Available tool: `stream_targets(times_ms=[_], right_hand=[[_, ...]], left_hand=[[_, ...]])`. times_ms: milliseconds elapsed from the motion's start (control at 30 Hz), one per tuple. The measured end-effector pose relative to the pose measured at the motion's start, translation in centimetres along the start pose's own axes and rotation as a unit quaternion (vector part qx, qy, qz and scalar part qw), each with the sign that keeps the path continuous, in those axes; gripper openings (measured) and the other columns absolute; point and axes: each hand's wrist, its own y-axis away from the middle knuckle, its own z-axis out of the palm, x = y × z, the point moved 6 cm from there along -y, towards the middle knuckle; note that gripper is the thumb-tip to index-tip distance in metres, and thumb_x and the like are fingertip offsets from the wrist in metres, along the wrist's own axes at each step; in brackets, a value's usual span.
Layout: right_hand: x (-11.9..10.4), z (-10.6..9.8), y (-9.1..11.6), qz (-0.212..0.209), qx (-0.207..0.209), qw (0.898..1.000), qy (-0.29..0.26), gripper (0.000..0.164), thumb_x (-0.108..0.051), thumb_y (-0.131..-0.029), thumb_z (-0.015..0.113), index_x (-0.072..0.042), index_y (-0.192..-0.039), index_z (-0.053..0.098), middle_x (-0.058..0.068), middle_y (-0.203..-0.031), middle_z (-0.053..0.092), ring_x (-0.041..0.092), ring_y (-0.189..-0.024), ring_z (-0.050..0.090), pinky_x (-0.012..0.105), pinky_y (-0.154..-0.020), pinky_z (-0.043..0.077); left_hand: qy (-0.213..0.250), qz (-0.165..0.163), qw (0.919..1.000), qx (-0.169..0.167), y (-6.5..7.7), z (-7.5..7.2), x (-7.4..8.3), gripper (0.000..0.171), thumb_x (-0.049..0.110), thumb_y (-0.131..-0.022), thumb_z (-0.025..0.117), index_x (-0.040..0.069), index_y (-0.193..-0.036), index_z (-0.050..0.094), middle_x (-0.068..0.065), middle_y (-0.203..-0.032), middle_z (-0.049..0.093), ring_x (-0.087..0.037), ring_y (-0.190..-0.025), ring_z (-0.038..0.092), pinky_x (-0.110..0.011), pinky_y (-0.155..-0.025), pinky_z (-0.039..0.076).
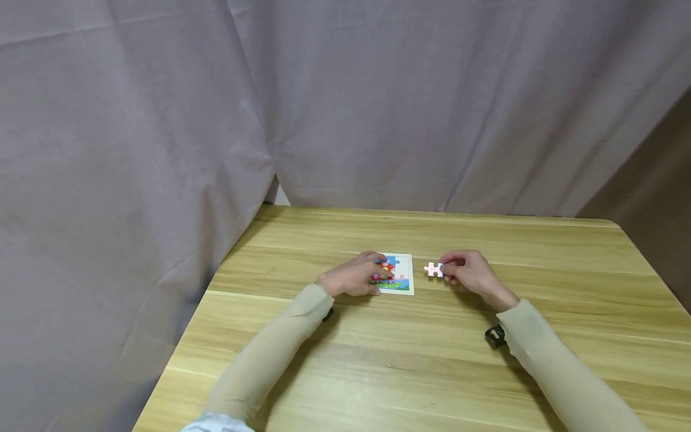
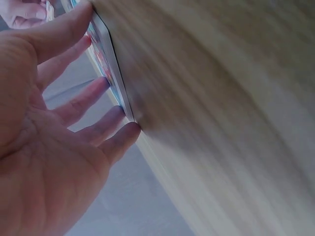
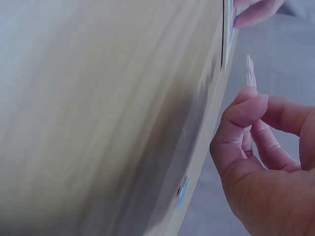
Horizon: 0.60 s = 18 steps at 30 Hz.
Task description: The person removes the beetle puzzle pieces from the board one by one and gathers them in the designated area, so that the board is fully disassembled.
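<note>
A jigsaw puzzle (image 1: 402, 285) in a white frame lies on the wooden table, with a colourful picture of red, blue and green. Bare white backing shows at its upper right. My left hand (image 1: 356, 276) rests over the puzzle's left part with fingers spread, hiding that side. In the left wrist view its fingertips touch the frame's edge (image 2: 118, 78). To the right of the puzzle, my right hand (image 1: 471, 273) pinches a pink and white puzzle piece (image 1: 433, 269) between thumb and fingers. The right wrist view shows this puzzle piece (image 3: 250, 71) held edge-on, raised off the table.
The wooden table (image 1: 367, 360) runs under both arms. A small thing with a blue edge (image 3: 182, 192) lies on it, seen only in the right wrist view. Grey curtains (image 1: 378, 108) hang behind and at the left. Dark wrist devices (image 1: 495, 336) show under the sleeves.
</note>
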Motion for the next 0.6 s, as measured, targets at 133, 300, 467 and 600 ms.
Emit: stream_targets(times_ms=[133,300,467,600], right_hand=[[1.1,-1.4,0.6,0.003,0.008,1.000,-0.003,0.030,-0.004,-0.106,0.065,0.017,-0.128,0.066,0.000,-0.084,0.071,0.005,-0.071,0.065,0.021,-0.061,0.059],[2.2,-3.2,1.4,0.004,0.018,1.000,-0.001,0.033,-0.004,-0.105,0.066,0.019,-0.129,0.065,-0.004,-0.083,0.073,0.003,-0.071,0.066,0.021,-0.063,0.060],[3.5,-4.8,1.8,0.014,0.023,1.000,0.009,0.033,-0.004,-0.105,0.065,0.020,-0.129,0.064,-0.007,-0.084,0.074,0.002,-0.070,0.066,0.021,-0.062,0.060],[4.4,-5.7,2.1,0.023,0.024,0.999,0.025,0.034,-0.002,-0.105,0.064,0.021,-0.129,0.064,-0.007,-0.085,0.073,0.001,-0.070,0.065,0.020,-0.062,0.059]], left_hand=[[0.001,0.002,1.0000,0.008,-0.1,0.1,-0.3,0.053,0.028,-0.099,0.082,0.022,-0.150,0.069,-0.007,-0.173,0.046,-0.031,-0.164,0.037,-0.046,-0.138,0.033],[0.019,-0.001,0.9998,0.009,-0.2,0.2,-0.6,0.054,0.028,-0.098,0.084,0.021,-0.150,0.069,-0.007,-0.174,0.045,-0.033,-0.165,0.035,-0.048,-0.137,0.035],[0.034,-0.010,0.9993,0.009,-0.2,0.1,-0.9,0.056,0.027,-0.098,0.084,0.021,-0.151,0.067,-0.006,-0.174,0.044,-0.032,-0.166,0.033,-0.048,-0.136,0.038],[0.033,-0.011,0.9993,0.010,-0.2,0.1,-0.9,0.057,0.027,-0.098,0.084,0.021,-0.151,0.067,-0.004,-0.174,0.045,-0.032,-0.166,0.033,-0.048,-0.136,0.037]])
